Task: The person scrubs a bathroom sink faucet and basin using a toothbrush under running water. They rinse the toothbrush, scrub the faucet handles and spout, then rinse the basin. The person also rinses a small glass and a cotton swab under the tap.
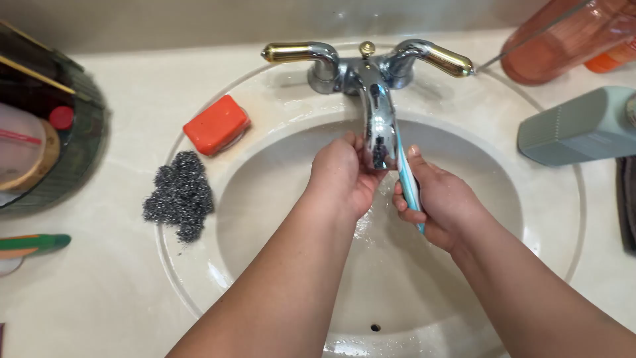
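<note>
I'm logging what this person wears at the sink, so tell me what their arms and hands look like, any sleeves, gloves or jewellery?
Both forearms are bare as far as the picture shows, with no sleeves in view. The left hand and right hand wear no gloves. No rings, bracelets or watch show on the visible fingers or wrists. The nails look short and unpainted, though they are small in this view.
</note>
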